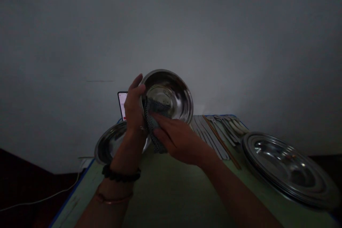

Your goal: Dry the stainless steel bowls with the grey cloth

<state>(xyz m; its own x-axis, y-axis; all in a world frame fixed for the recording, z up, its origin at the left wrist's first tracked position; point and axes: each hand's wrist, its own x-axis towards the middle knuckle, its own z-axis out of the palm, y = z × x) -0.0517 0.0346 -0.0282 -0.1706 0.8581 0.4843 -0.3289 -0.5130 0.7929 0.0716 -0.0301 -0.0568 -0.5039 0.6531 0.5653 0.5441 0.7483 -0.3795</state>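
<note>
Left hand (134,106) clamped on tilted steel bowl (182,100), just right of it; right hand (183,140), nearer onlooker, clasps patterned cloth (150,117) against bowl.

The head camera (the only view) looks forward and down, close over the tabletop (171,188), facing a wall (171,21).
</note>
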